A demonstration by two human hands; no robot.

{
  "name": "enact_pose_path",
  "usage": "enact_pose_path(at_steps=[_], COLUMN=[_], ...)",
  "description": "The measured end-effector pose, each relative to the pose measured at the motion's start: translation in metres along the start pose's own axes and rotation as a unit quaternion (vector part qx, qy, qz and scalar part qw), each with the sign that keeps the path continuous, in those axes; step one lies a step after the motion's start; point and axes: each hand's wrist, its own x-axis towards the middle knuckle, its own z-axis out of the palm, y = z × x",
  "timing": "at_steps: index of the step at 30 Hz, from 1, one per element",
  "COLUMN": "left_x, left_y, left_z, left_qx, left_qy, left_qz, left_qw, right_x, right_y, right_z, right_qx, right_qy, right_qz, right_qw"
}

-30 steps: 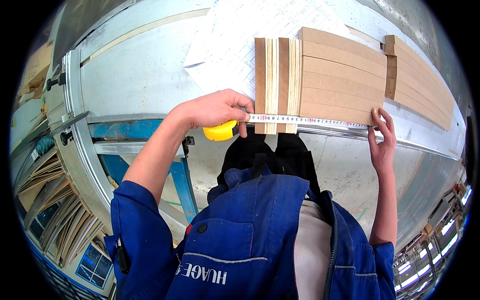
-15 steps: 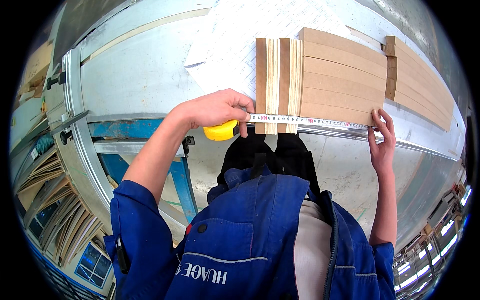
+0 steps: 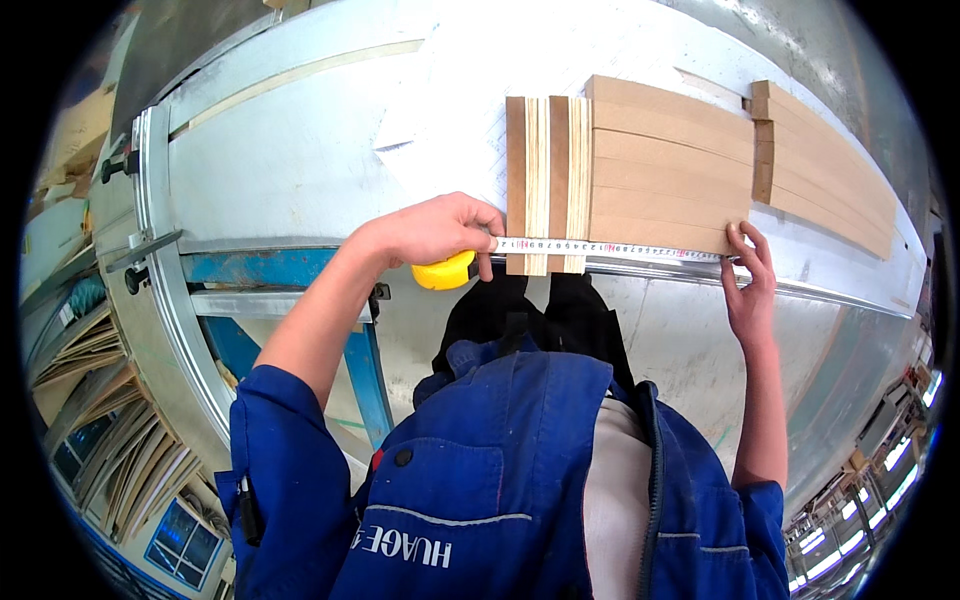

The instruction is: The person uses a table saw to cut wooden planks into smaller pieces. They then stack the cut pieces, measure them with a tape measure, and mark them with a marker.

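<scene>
A yellow tape measure (image 3: 443, 272) hangs at my left hand (image 3: 440, 232), whose thumb and fingers pinch the blade close to the case. The white blade (image 3: 640, 250) stretches to the right across the near edge of the wood pieces. Its far end is pinched by my right hand (image 3: 750, 275) at the right corner of a block of brown boards (image 3: 670, 160) lying side by side. Left of that block stand narrow strips on edge, brown ones (image 3: 516, 180) alternating with pale layered plywood strips (image 3: 537, 180). Their near ends jut past the table edge.
White paper sheets (image 3: 450, 110) lie under and behind the strips on the pale metal table (image 3: 270, 160). More brown boards (image 3: 830, 170) lie at the right. A metal rail (image 3: 165, 250) with black knobs stands left, and curved panels (image 3: 130, 450) are stacked beyond it.
The view has shifted slightly, so the wood appears lower and a little further left. Both hands keep their hold on the tape measure along the boards.
</scene>
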Motion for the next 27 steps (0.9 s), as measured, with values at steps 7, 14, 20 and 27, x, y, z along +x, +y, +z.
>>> enact_pose_path(at_steps=[7, 14, 20, 27], left_x=[-0.001, -0.002, -0.003, -0.013], left_y=[-0.004, 0.001, 0.003, 0.010], left_z=[0.006, 0.015, 0.017, 0.020], left_qx=[0.039, 0.127, 0.136, 0.107], left_qy=[0.042, 0.099, 0.116, 0.112], left_qz=[0.031, 0.056, 0.045, 0.022], left_qw=[0.998, 0.985, 0.983, 0.988], right_x=[-0.002, 0.000, -0.001, -0.003], right_y=[-0.003, -0.005, -0.007, 0.003], right_z=[-0.002, -0.004, -0.003, 0.003], right_qx=[-0.009, 0.027, 0.026, 0.033], right_qy=[0.005, 0.013, 0.022, 0.035], right_qz=[-0.007, 0.003, 0.005, -0.029], right_qw=[1.000, 1.000, 0.999, 0.998])
